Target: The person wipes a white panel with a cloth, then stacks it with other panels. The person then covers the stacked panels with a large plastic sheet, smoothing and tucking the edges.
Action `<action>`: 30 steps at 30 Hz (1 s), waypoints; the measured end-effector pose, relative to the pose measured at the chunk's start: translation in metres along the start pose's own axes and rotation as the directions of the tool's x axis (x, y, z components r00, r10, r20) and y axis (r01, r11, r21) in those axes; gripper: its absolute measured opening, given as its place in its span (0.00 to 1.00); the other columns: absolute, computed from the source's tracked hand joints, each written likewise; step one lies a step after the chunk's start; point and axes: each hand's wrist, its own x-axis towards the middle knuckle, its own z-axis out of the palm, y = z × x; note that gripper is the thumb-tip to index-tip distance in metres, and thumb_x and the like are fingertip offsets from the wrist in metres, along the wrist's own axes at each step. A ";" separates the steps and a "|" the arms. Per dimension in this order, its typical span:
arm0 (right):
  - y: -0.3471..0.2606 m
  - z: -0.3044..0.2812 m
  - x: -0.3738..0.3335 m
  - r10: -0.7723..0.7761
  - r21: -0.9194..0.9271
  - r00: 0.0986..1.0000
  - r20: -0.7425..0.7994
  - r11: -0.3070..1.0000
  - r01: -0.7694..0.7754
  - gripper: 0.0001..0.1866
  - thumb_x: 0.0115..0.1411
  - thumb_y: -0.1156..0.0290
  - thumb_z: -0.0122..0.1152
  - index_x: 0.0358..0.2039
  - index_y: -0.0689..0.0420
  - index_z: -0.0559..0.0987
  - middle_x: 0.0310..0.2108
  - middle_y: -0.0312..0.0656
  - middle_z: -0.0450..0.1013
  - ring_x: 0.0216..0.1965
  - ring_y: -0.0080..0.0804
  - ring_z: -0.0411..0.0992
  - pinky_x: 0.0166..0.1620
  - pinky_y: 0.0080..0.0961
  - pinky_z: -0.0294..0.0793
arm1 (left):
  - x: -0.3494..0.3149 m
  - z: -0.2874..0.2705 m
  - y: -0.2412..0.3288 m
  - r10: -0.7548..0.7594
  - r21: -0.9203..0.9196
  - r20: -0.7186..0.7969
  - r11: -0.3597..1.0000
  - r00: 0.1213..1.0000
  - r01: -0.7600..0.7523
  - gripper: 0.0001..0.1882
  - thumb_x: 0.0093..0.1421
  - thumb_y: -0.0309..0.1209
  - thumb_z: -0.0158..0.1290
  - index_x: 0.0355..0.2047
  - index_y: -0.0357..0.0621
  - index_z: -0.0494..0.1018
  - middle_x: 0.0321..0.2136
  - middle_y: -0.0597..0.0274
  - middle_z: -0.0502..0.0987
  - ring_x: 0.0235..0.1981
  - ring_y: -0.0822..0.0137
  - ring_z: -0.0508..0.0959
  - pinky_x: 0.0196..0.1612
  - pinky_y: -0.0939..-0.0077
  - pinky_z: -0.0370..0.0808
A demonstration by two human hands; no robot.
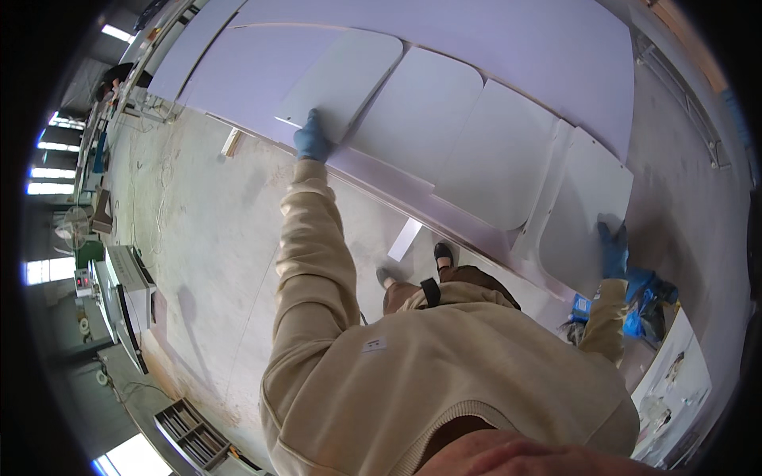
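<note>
Several flat white panels with rounded corners lie in a row on a long pale lilac sheet-topped table. My left hand (312, 139), in a blue glove, is closed on the near edge of the leftmost white panel (353, 75); some fingers are hidden below it. This panel is slightly turned against the neighbouring panel (421, 111). At the row's other end my right hand (613, 247), also in a blue glove, is closed at the outer edge of the rightmost panel (583, 206), its fingertips partly hidden. Another panel (504, 151) lies between, its edge close to the rightmost one.
The lilac table sheet (508, 40) stretches beyond the panels. Blue and dark plastic bags (652, 305) are by my right forearm, near a white board (675, 381) with small items. A white strip (405, 239) is below the table edge. Machines (127, 278) stand at left.
</note>
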 end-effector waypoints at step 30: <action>-0.014 0.011 0.000 0.203 0.265 0.975 -0.087 0.948 -0.174 0.35 0.62 0.50 0.81 0.59 0.66 0.85 0.51 0.44 0.85 0.49 0.34 0.81 0.54 0.32 0.81 | -0.211 0.115 -0.049 -0.086 -0.190 0.979 -0.028 -0.187 -0.981 0.60 0.56 0.71 0.65 0.82 0.58 0.60 0.81 0.41 0.55 0.82 0.32 0.51 0.80 0.28 0.49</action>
